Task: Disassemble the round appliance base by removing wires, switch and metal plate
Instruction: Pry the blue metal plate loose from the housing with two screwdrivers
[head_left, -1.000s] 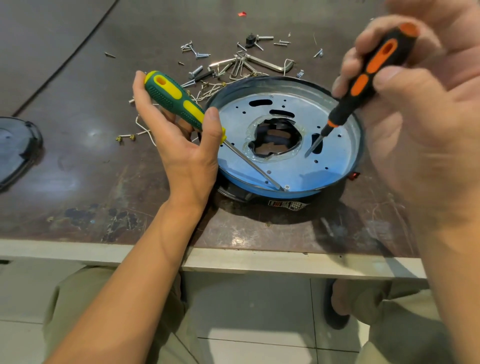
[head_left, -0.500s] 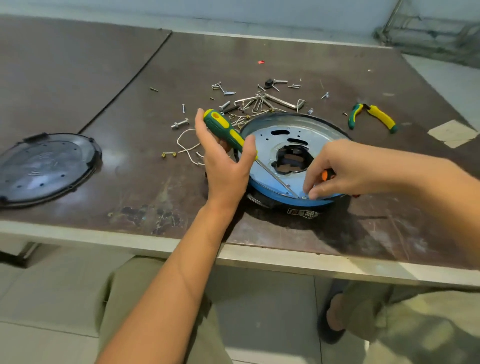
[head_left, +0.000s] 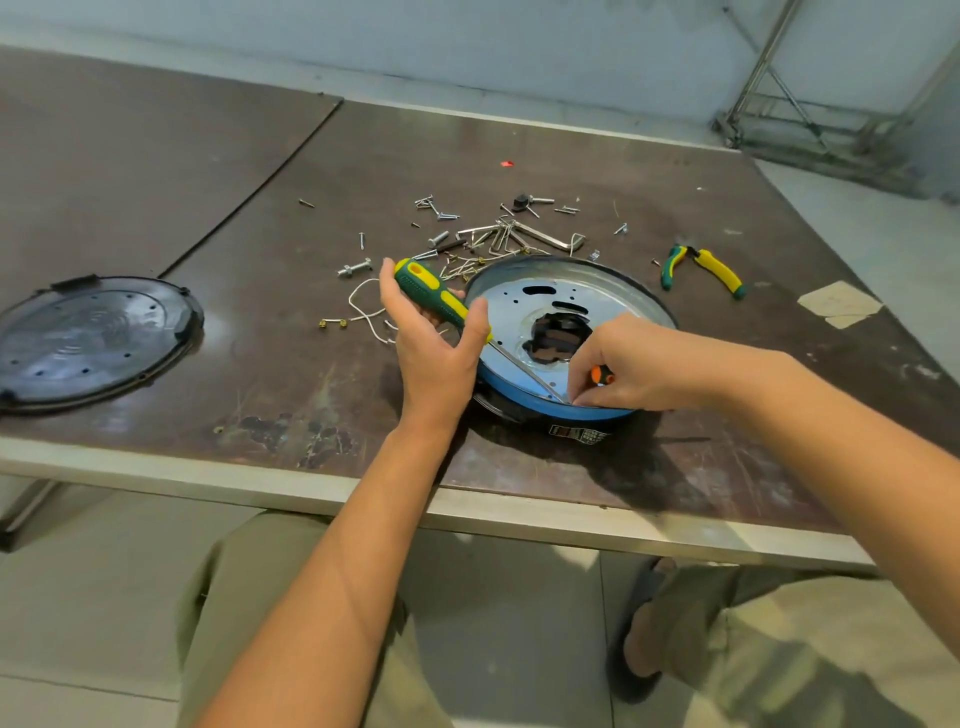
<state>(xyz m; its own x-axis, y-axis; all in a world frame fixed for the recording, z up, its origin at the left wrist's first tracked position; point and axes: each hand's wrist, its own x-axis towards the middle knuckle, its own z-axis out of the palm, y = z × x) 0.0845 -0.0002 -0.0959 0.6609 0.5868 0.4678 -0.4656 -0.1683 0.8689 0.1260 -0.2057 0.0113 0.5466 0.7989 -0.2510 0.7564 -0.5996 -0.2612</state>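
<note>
The round appliance base (head_left: 592, 415) lies near the table's front edge, with a blue rim and a silvery metal plate (head_left: 524, 306) that has a ragged hole in its middle. My left hand (head_left: 431, 343) grips a green and yellow screwdriver (head_left: 436, 296); its shaft slants across the plate to the near rim. My right hand (head_left: 628, 364) rests on the near rim, fingertips at the shaft's tip, and holds an orange and black screwdriver (head_left: 600, 374), mostly hidden in the palm. White wires (head_left: 363, 306) lie left of the base.
A black round cover (head_left: 93, 338) lies at the table's left. Several loose screws, bolts and hex keys (head_left: 498, 234) are scattered behind the base. Green and yellow pliers (head_left: 701, 267) lie to the right, a beige patch (head_left: 836, 304) beyond them. The table edge (head_left: 311, 486) runs close in front.
My right hand came down from high above the plate to the near rim, the orange screwdriver tucked into the palm. The view pulled back and up. My left hand kept its grip.
</note>
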